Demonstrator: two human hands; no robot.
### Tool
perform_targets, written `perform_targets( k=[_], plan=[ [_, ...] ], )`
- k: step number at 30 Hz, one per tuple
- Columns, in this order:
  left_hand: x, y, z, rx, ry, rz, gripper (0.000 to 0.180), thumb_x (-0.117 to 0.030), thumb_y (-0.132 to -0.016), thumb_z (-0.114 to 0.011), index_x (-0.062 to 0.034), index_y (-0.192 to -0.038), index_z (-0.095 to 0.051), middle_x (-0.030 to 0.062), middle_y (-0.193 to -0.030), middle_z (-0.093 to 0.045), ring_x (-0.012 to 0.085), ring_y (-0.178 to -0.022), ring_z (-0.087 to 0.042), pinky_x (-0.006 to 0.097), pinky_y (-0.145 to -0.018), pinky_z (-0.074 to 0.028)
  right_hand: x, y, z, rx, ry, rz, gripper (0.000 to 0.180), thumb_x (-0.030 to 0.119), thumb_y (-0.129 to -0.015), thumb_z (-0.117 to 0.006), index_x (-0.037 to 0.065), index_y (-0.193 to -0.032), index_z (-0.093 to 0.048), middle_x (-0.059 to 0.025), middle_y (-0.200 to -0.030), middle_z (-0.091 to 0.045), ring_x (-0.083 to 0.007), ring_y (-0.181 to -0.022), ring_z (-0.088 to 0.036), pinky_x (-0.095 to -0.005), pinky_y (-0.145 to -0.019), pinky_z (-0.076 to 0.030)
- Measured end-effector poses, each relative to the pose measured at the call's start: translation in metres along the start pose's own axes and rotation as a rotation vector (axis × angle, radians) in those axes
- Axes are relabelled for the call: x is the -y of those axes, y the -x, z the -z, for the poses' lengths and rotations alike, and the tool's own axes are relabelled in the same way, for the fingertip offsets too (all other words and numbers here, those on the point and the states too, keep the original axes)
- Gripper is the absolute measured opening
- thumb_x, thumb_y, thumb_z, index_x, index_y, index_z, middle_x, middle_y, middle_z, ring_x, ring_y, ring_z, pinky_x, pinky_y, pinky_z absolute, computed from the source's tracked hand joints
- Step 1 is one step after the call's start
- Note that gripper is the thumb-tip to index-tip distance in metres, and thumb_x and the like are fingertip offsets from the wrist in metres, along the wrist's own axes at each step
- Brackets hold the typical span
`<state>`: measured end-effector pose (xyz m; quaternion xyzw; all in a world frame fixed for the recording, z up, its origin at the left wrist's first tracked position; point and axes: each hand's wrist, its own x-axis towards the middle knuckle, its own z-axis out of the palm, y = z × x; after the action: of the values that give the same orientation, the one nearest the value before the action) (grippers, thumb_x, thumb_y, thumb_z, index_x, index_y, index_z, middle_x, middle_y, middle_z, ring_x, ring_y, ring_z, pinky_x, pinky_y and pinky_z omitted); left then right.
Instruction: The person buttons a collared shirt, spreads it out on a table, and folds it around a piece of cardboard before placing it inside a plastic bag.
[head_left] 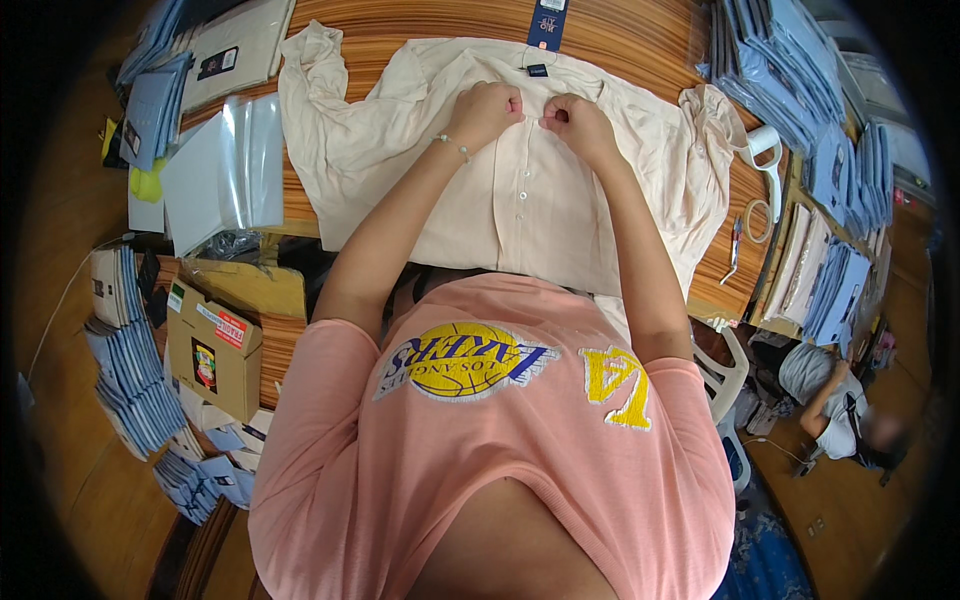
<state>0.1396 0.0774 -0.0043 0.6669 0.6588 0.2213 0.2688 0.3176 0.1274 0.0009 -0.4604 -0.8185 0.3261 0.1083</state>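
Observation:
A cream button-front shirt (450, 210) lies spread on the striped wooden table, its neckline away from me and its sleeves out to both sides. Small white buttons run down its front placket. My left hand (486, 112) pinches the shirt's front opening near the top, left of the placket. Just across a small gap, my right hand (582, 128) is closed in a pinch on the cloth at the other side of the opening. The fingertips partly hide the pinched cloth. A dark blue hang tag (547, 22) lies beyond the neckline.
Stacks of folded blue shirts (765, 75) stand at the right; more folded garments (150, 110) lie at the left beside clear plastic sleeves (225, 165). A tape roll (757, 222) and small tool (735, 247) sit right. A cardboard box (210, 350) is lower left. Another person (845, 415) is at far right.

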Motion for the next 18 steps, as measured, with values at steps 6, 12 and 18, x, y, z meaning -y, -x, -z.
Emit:
perform_targets(
  k=[6,12,18],
  plan=[
    [-0.003,0.0,0.004,0.051,0.032,0.045,0.014,-0.019,-0.071,-0.069,-0.007,-0.074,-0.063,0.0052,-0.069,-0.061,0.0195,-0.065,-0.058,0.031,-0.061,-0.045,0.002,0.002,0.0,0.005,-0.007,-0.03,0.014,0.019,-0.07,-0.071,0.009,-0.075,-0.063,-0.0063,-0.073,-0.063,-0.0238,-0.068,-0.06,-0.035,-0.059,-0.045],
    [-0.002,-0.002,0.005,0.072,0.06,0.071,0.013,-0.02,-0.07,-0.069,-0.0079,-0.072,-0.063,0.004,-0.068,-0.062,0.0188,-0.065,-0.058,0.032,-0.061,-0.045,0.0,0.001,-0.001,0.001,-0.007,-0.046,0.013,0.02,-0.071,-0.071,0.01,-0.075,-0.063,-0.0059,-0.073,-0.063,-0.0241,-0.069,-0.061,-0.0351,-0.06,-0.046],
    [-0.01,0.0,0.01,0.011,0.001,0.026,0.016,-0.018,-0.073,-0.067,-0.0062,-0.082,-0.062,0.0067,-0.08,-0.061,0.021,-0.076,-0.057,0.032,-0.069,-0.045,0.001,0.007,-0.003,-0.103,0.017,0.008,0.013,0.017,-0.073,-0.068,0.009,-0.081,-0.063,-0.0078,-0.086,-0.062,-0.0262,-0.075,-0.06,-0.0353,-0.063,-0.045]
  ],
)
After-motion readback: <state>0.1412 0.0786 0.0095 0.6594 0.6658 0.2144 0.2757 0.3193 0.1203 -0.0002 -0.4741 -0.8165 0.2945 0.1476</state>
